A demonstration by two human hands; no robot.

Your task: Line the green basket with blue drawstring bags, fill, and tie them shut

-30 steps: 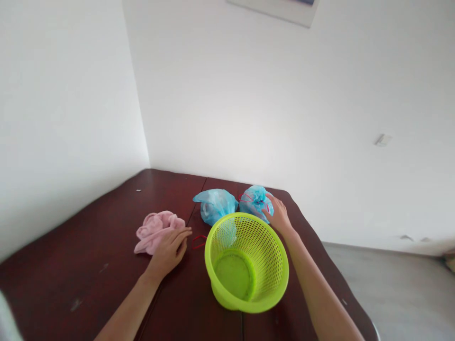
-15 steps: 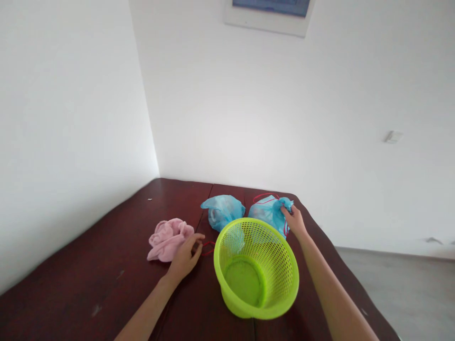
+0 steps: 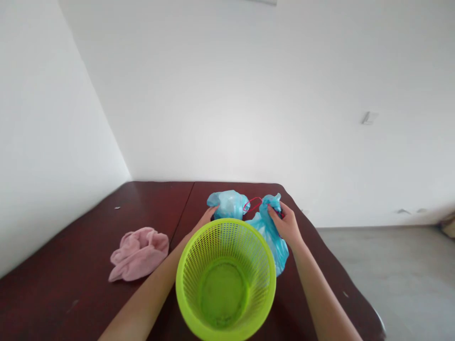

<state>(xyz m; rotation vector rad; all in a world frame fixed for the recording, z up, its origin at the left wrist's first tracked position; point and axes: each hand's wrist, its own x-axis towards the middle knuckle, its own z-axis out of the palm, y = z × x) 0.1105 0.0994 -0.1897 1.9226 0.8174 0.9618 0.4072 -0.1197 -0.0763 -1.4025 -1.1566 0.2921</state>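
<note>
In the head view a lime-green perforated plastic basket (image 3: 225, 293) stands between my forearms, its mouth tilted toward me. My right hand (image 3: 287, 226) grips the bunched top of a blue plastic bag (image 3: 275, 244), which hangs beside the basket's right rim. A red drawstring (image 3: 253, 202) loops out from this bag to the left. My left hand (image 3: 206, 217) reaches behind the basket, fingers stretched out against the left side of a second blue plastic bag (image 3: 229, 203). The basket rim hides part of that hand and the bag's lower part.
A crumpled pink cloth (image 3: 140, 253) lies left of my left forearm on the dark red table (image 3: 85, 270). White walls (image 3: 227, 94) rise behind and at the left. Beyond the table's right edge is a grey floor (image 3: 373, 255).
My left hand has moved from beside the pink cloth to the second blue bag. My right hand has lifted the gathered bag top more upright. The view has shifted, with the basket now nearer.
</note>
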